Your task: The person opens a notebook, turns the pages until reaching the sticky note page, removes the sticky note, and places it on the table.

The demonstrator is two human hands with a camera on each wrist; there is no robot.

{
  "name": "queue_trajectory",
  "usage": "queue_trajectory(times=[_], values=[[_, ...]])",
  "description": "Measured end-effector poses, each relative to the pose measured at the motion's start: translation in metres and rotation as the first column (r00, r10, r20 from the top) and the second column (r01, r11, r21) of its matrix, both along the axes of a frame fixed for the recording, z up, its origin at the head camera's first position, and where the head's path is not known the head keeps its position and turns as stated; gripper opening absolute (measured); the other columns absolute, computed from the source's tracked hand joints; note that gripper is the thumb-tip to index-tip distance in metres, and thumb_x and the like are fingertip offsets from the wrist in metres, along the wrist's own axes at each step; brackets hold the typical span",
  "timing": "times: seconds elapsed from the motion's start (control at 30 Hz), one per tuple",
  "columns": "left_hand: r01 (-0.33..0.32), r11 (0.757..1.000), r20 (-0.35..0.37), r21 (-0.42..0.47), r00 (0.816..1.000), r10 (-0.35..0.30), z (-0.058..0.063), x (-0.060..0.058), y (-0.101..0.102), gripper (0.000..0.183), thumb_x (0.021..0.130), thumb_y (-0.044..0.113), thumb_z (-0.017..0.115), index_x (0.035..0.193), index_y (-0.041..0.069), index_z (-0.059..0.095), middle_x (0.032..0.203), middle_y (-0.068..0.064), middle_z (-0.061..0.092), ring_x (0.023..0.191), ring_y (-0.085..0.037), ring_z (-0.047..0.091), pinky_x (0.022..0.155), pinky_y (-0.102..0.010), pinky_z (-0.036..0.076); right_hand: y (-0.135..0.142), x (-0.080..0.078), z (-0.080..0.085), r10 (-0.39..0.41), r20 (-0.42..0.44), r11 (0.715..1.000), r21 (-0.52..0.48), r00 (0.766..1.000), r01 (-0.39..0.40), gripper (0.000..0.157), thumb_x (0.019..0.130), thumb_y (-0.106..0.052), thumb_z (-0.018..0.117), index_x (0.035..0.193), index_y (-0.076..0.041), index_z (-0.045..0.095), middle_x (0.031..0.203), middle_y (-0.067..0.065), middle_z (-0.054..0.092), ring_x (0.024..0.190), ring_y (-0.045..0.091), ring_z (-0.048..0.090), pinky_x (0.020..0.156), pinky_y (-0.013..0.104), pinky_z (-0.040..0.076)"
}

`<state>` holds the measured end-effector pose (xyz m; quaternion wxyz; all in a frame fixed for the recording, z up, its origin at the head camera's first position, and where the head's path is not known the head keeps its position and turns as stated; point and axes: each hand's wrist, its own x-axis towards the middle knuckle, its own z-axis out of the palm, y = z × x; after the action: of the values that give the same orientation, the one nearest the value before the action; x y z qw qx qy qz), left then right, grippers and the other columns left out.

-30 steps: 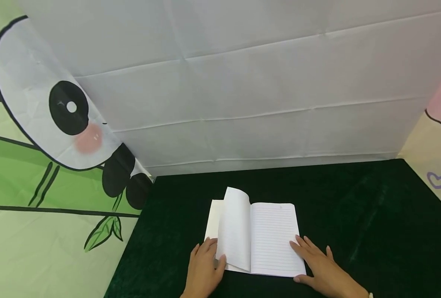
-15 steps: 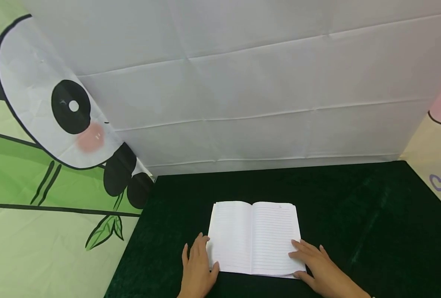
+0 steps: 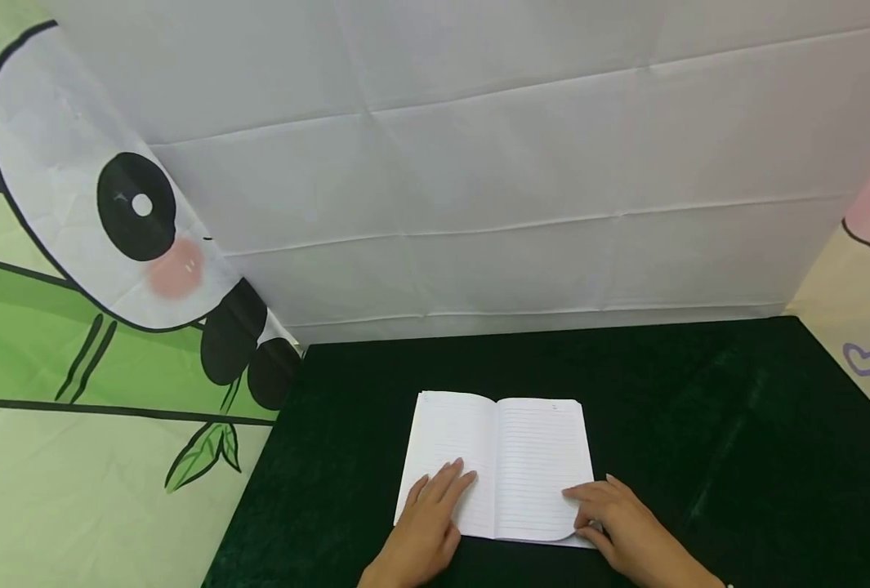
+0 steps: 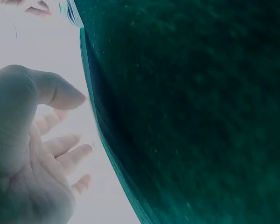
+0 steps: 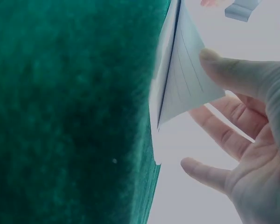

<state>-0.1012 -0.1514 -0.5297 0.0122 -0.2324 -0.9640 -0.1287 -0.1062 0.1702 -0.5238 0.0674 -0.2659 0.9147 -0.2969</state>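
An open notebook (image 3: 537, 441) with white lined pages lies on the dark green cloth. My left hand (image 3: 423, 527) rests on the lower part of its left page, fingers extended and spread; in the left wrist view the thumb (image 4: 60, 91) lies near the page's bottom edge. At the lower right corner, my right hand (image 3: 622, 523) pinches a page between thumb and fingers. The right wrist view shows that page (image 5: 186, 79) with its corner bent up from the sheets beneath, the thumb on its near side and fingertips behind it.
Green cloth (image 3: 699, 425) covers the table around the notebook. A white fabric wall (image 3: 493, 180) stands behind it. Printed panels flank the table, a panda picture (image 3: 177, 278) at left and a cream and pink one (image 3: 861, 310) at right.
The page that stood half turned now lies flat on the left. My left hand moved from the left edge onto the left page. My right fingers drew together on the right page's corner.
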Motion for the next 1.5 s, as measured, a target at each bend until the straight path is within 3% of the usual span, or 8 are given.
queue_trajectory(times=[0.23,0.4,0.63,0.77,0.87,0.97,1.17,1.5], values=[[0.054,0.999,0.077,0.004,0.996,-0.054,0.000,-0.004,0.018,0.054,0.100,0.035,0.064,0.150,0.023,0.047,0.165,-0.004,0.035,0.151,-0.024,0.035,0.115,-0.060,0.033,-0.001,0.001,0.000,-0.052,0.058,0.999,-0.006,0.997,0.052,0.031,0.087,-0.013,0.079,0.117,-0.012,0.072,0.097,-0.017,0.063,0.095,0.005,0.055,0.083,0.038,0.054],[0.087,0.996,0.142,0.001,0.986,-0.087,-0.003,-0.005,0.038,0.062,0.097,0.052,0.065,0.150,0.027,0.045,0.166,-0.002,0.031,0.152,-0.023,0.031,0.117,-0.061,0.030,0.000,0.002,-0.005,-0.050,0.159,0.997,-0.057,0.986,0.060,0.038,0.092,-0.013,0.074,0.128,-0.004,0.065,0.089,-0.016,0.056,0.084,0.000,0.051,0.075,0.033,0.054],[0.132,0.991,0.161,-0.026,0.979,-0.126,-0.008,-0.006,0.058,0.066,0.093,0.050,0.071,0.150,0.030,0.045,0.166,0.001,0.032,0.152,-0.023,0.032,0.117,-0.062,0.031,0.000,0.002,-0.009,-0.045,0.133,0.996,-0.069,0.990,0.054,0.037,0.091,-0.011,0.075,0.125,-0.002,0.065,0.093,-0.013,0.058,0.089,0.005,0.054,0.079,0.038,0.054],[0.123,0.992,0.176,-0.033,0.978,-0.115,-0.006,-0.007,0.063,0.063,0.092,0.045,0.074,0.148,0.031,0.047,0.164,0.002,0.035,0.150,-0.023,0.035,0.115,-0.064,0.032,-0.002,0.002,-0.009,-0.084,0.085,0.995,-0.046,0.993,0.088,0.019,0.088,-0.013,0.079,0.101,-0.017,0.065,0.116,0.004,0.067,0.100,0.016,0.057,0.081,0.041,0.053],[0.120,0.993,0.183,-0.018,0.976,-0.114,-0.005,-0.008,0.062,0.061,0.092,0.043,0.075,0.146,0.032,0.049,0.163,0.002,0.036,0.149,-0.023,0.036,0.114,-0.065,0.034,-0.002,0.002,-0.009,-0.124,0.091,0.991,-0.032,0.988,0.128,0.028,0.084,-0.015,0.082,0.092,-0.023,0.057,0.136,0.019,0.061,0.108,0.023,0.060,0.083,0.044,0.054],[0.123,0.992,0.182,0.011,0.975,-0.123,-0.003,-0.010,0.060,0.061,0.092,0.043,0.075,0.146,0.031,0.050,0.162,0.001,0.038,0.148,-0.021,0.038,0.112,-0.065,0.036,-0.003,0.002,-0.008,-0.177,0.137,0.983,-0.016,0.975,0.180,0.033,0.083,-0.014,0.083,0.107,-0.018,0.060,0.144,0.022,0.055,0.120,0.033,0.061,0.095,0.053,0.053],[0.111,0.991,0.194,0.070,0.973,-0.123,0.001,-0.011,0.055,0.061,0.092,0.044,0.075,0.146,0.030,0.050,0.160,0.002,0.041,0.146,-0.019,0.042,0.111,-0.064,0.037,-0.010,0.001,-0.009,-0.296,0.221,0.954,0.107,0.929,0.279,0.074,0.081,-0.015,0.086,0.145,-0.002,0.050,0.154,0.027,0.043,0.136,0.048,0.047,0.105,0.066,0.041],[0.146,0.982,0.104,0.116,0.982,-0.158,0.004,-0.005,0.045,0.063,0.095,0.037,0.074,0.150,0.028,0.045,0.154,0.007,0.045,0.139,-0.014,0.047,0.110,-0.061,0.041,-0.013,-0.001,-0.010,-0.342,0.243,0.936,0.172,0.908,0.307,0.101,0.081,-0.027,0.088,0.158,-0.001,0.029,0.153,0.030,0.042,0.134,0.050,0.047,0.101,0.067,0.044]])
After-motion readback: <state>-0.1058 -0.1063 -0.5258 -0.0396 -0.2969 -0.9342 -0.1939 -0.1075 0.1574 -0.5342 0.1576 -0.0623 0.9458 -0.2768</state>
